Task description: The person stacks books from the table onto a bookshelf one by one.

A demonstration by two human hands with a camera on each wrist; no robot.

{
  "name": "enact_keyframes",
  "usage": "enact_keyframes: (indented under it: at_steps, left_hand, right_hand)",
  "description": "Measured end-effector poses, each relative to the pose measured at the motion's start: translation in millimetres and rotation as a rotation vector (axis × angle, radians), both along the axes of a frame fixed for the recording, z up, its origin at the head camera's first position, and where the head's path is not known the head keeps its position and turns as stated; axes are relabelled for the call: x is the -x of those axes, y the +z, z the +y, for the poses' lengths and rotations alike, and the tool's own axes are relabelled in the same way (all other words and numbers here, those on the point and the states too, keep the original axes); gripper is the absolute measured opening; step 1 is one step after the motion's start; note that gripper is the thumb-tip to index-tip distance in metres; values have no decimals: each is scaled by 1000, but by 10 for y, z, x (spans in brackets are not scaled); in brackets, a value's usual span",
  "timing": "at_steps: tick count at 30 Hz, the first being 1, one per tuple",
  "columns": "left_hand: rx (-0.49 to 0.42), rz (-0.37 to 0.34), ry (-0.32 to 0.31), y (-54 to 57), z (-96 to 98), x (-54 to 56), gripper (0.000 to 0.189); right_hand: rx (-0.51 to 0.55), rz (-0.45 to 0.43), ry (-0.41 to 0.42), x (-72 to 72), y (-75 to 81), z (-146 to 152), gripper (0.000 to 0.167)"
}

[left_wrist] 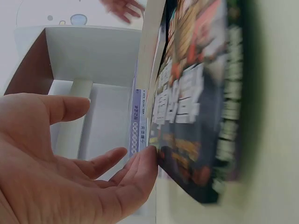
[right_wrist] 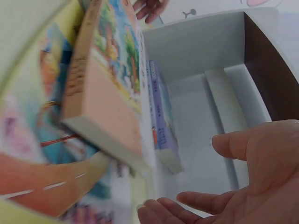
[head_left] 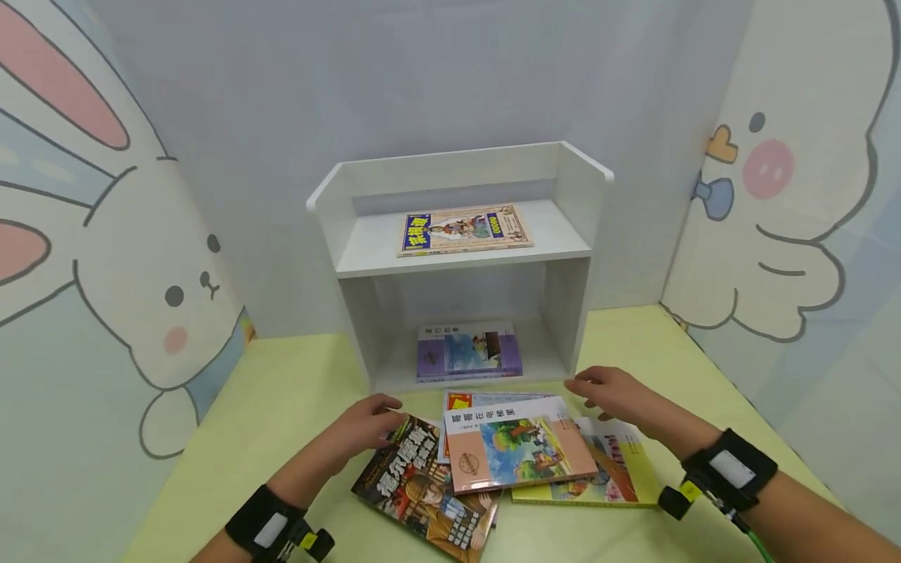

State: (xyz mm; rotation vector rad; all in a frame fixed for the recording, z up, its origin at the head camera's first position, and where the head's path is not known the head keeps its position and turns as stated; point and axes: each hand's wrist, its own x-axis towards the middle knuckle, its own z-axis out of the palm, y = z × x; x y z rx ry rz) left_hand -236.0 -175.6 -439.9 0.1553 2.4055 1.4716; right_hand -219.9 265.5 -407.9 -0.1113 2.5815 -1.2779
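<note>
My left hand [head_left: 362,430] is by the top corner of a dark comic-style book [head_left: 429,493], its fingers loosely bent. In the left wrist view its fingertips come up to that book's edge; whether they touch it I cannot tell. Loosely spread, my right hand [head_left: 612,395] hangs beyond the right end of a peach-and-white book [head_left: 521,446] and holds nothing. That peach book lies on top of the pile, overlapping the dark book, a yellow-green book [head_left: 637,469] and a blue-edged book [head_left: 493,399] with a red patch.
Behind the pile stands a white two-level shelf [head_left: 461,264]. A cream picture book [head_left: 464,230] lies flat on its upper level, and purple books [head_left: 468,352] lie stacked on the lower one. The table [head_left: 288,391] is pale yellow-green, with cartoon-printed walls [head_left: 795,195] around it.
</note>
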Motion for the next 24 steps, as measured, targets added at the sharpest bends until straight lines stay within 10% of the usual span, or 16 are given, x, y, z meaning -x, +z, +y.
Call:
enact_keyframes:
  at_steps: [10,24]
  left_hand:
    - [-171,-217,-70,60,12,-207,51]
    - [-241,-283,-109,-62,455,-281,53]
  right_hand:
    - [131,-205,-52,-200,-95,122,74]
    - [235,-304,-63,-296,-221,-151,51]
